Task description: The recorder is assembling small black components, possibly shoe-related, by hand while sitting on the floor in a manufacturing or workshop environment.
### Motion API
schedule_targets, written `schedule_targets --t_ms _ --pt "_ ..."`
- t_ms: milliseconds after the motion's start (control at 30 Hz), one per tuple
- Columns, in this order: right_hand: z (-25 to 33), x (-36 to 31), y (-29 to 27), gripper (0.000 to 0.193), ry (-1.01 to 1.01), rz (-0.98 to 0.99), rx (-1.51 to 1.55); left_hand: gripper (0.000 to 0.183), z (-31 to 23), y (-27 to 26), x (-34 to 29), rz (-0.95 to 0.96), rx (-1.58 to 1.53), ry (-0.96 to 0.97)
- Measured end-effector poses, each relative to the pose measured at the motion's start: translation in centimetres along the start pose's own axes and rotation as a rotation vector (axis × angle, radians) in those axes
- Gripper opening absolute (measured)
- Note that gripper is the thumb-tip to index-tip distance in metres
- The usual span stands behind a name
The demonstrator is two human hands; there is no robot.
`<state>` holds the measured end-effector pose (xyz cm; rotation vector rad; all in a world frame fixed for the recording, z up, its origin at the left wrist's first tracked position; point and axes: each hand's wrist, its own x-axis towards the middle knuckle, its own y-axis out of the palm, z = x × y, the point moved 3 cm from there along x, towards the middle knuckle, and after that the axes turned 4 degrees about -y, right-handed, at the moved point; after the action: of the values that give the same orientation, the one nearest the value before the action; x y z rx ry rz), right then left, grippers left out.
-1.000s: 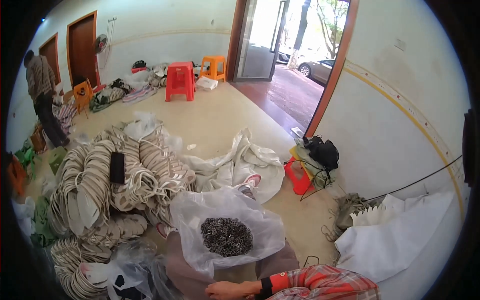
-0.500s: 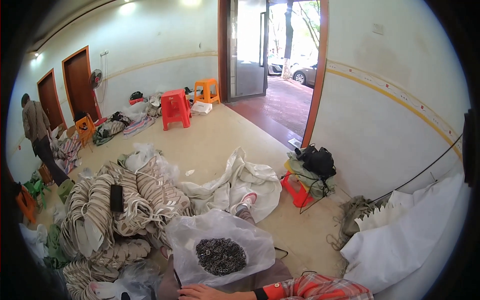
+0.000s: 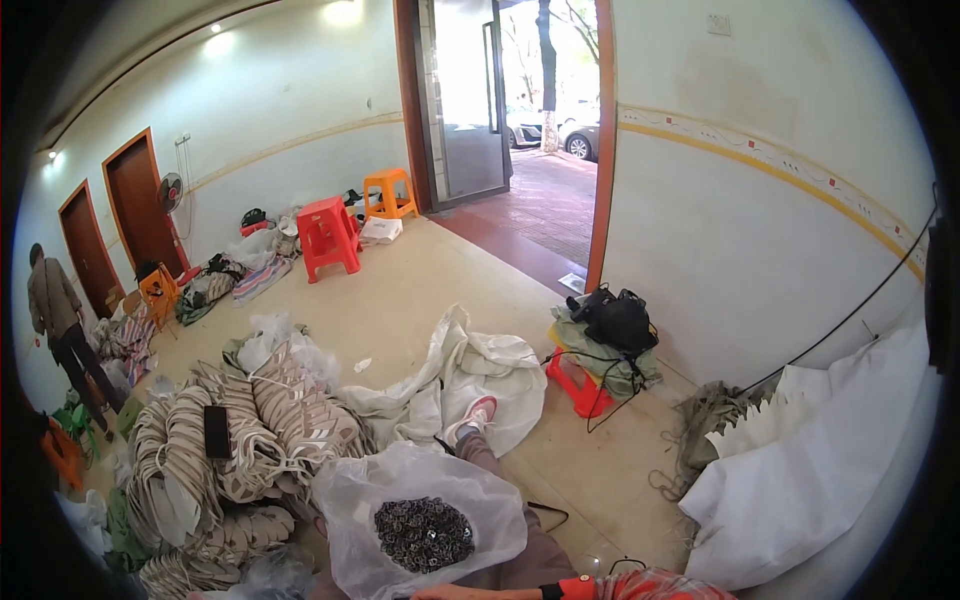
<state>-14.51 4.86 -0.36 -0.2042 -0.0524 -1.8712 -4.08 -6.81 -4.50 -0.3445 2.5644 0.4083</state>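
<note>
Right hand (image 3: 470, 593), partly cut off by the lower edge, lies just beside the clear plastic bag (image 3: 345, 505); its grip cannot be determined. Left hand is out of view. Dark metal buckles (image 3: 425, 535) lie heaped in the bag; keeping it level should prevent spillage.

Translucent bag (image 3: 345, 505) across legs (image 3: 545, 556), holding dark small pieces (image 3: 425, 535). Right hand (image 3: 470, 593) beside it. Phone (image 3: 216, 432) on beige bundles (image 3: 305, 420).
</note>
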Motion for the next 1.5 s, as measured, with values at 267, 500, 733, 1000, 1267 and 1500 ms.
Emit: schedule_targets --t_ms 267,500,733,1000,1267,1500 --pt "-0.2 -1.8 -2.5 0.023 0.211 -0.273 0.679 0.024 -0.7 -0.6 9.2 -0.206 0.995 0.873" --pt "-2.4 -3.9 -3.4 0.023 0.232 -0.41 0.569 0.035 4.7 -4.1 20.5 -0.187 1.413 0.583" --pt "-1.0 -4.1 -3.8 0.02 0.21 -0.387 0.601 0.046 4.7 -2.9 20.5 -0.215 1.422 0.372" --pt "-2.8 -3.0 -2.7 0.026 0.294 -0.364 0.617 0.049 4.2 -1.3 19.8 -0.264 1.38 0.262" --pt "-2.1 -3.2 -1.7 0.024 0.264 -0.365 0.56 0.042 9.3 -5.4 24.8 -0.025 1.124 0.569" --pt "-1.0 -3.8 -0.7 0.024 0.311 -0.384 0.672 0.018 7.0 -6.5 20.2 -0.219 0.442 0.232"
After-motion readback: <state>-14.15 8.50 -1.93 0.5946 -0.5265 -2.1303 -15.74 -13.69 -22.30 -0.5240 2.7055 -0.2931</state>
